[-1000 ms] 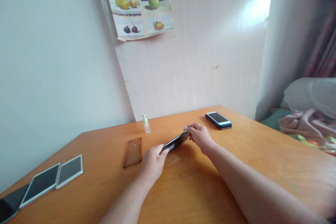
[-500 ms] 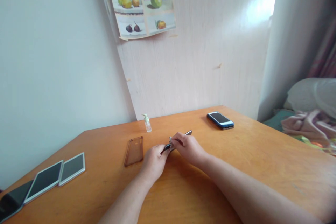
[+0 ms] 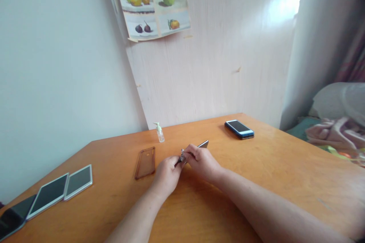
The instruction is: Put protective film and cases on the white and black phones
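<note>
A dark, thin phone [image 3: 204,144] is tilted above the table between my two hands, mostly covered by them. My left hand [image 3: 167,174] is closed around its near left end. Fingers pinched, my right hand [image 3: 204,162] rests against the phone's edge and grips a small whitish scrap [image 3: 182,153], which looks like crumpled tissue or cloth. Just left of my left hand lies a translucent brown phone case [image 3: 145,163]. Beyond it stands a small clear pump bottle [image 3: 160,134] with a pale green top.
On the wooden table [image 3: 285,182], a phone in a blue case [image 3: 239,128] lies at the far right. To the left are a silver-edged device [image 3: 79,183], a white-framed device [image 3: 49,195] and a dark one [image 3: 15,218]. A board [image 3: 216,76] stands behind the table.
My right hand has slid slightly left along the phone, bringing the whitish scrap closer to my left hand. More of the phone's far end shows. The left hand keeps its grip.
</note>
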`<state>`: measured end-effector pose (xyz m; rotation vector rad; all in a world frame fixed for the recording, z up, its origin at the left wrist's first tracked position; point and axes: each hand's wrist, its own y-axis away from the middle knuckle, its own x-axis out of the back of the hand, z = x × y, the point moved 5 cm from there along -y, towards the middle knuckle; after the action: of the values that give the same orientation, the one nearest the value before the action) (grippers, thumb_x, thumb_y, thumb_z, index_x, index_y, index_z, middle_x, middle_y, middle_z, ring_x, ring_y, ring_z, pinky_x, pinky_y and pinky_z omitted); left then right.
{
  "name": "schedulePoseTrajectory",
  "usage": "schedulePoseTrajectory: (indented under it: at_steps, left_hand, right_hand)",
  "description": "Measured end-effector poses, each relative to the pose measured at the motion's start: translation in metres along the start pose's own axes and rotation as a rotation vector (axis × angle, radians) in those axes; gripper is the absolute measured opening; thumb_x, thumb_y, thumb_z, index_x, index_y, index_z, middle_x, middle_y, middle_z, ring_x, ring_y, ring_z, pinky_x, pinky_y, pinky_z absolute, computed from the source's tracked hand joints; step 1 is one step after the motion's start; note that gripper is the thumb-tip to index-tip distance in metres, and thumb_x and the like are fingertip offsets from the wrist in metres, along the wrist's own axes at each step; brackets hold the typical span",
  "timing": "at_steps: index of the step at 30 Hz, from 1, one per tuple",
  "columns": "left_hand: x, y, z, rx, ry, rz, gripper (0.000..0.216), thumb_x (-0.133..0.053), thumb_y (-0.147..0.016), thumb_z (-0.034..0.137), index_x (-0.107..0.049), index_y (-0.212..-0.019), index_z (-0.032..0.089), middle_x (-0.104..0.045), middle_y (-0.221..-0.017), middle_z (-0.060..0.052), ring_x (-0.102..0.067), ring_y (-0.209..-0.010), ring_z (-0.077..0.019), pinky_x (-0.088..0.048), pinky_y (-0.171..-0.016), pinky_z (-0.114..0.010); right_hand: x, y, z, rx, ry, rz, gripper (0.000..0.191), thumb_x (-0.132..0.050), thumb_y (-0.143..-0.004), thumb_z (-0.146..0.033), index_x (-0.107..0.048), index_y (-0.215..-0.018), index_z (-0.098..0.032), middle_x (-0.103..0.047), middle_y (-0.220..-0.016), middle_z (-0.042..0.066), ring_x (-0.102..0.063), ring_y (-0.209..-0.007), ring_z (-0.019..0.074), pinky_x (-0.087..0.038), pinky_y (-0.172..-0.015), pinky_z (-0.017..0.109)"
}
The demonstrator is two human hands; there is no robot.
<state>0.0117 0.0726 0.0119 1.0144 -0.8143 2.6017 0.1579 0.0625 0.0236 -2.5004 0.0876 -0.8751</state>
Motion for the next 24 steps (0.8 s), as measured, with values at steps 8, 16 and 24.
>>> schedulePoseTrajectory:
  at_steps: [8, 16, 24]
  left_hand:
    - [0.001, 0.001, 0.004, -0.016, -0.067, -0.002, 0.025, -0.049, -0.09, 0.032, -0.063, -0.076, 0.017, -0.061, -0.07, 0.001, -0.053, -0.066, -0.0133, -0.032, -0.059, -0.021]
    - [-0.003, 0.002, 0.002, -0.041, -0.041, -0.006, 0.022, -0.05, -0.088, 0.023, -0.06, -0.07, 0.017, -0.065, -0.072, -0.003, -0.057, -0.068, -0.0156, -0.034, -0.061, -0.023]
    - [-0.001, 0.002, 0.008, -0.034, -0.087, -0.048, 0.025, -0.049, -0.091, 0.032, -0.066, -0.08, 0.018, -0.062, -0.073, -0.002, -0.055, -0.07, -0.0161, -0.035, -0.063, -0.024]
  right_hand:
    - [0.044, -0.013, 0.037, -0.294, 0.216, 0.252, 0.02, -0.047, -0.089, -0.033, -0.061, -0.077, -0.023, -0.07, -0.077, 0.003, -0.061, -0.072, 0.0163, -0.037, -0.064, 0.024]
    - [-0.009, 0.009, -0.013, -0.048, 0.144, -0.004, 0.02, -0.045, -0.092, -0.037, -0.058, -0.084, -0.024, -0.069, -0.075, -0.001, -0.06, -0.067, 0.0132, -0.033, -0.058, 0.022]
    - [0.038, -0.01, 0.024, -0.314, 0.289, 0.163, 0.024, -0.046, -0.092, -0.037, -0.06, -0.08, -0.022, -0.071, -0.082, 0.004, -0.059, -0.073, 0.0164, -0.031, -0.059, 0.024]
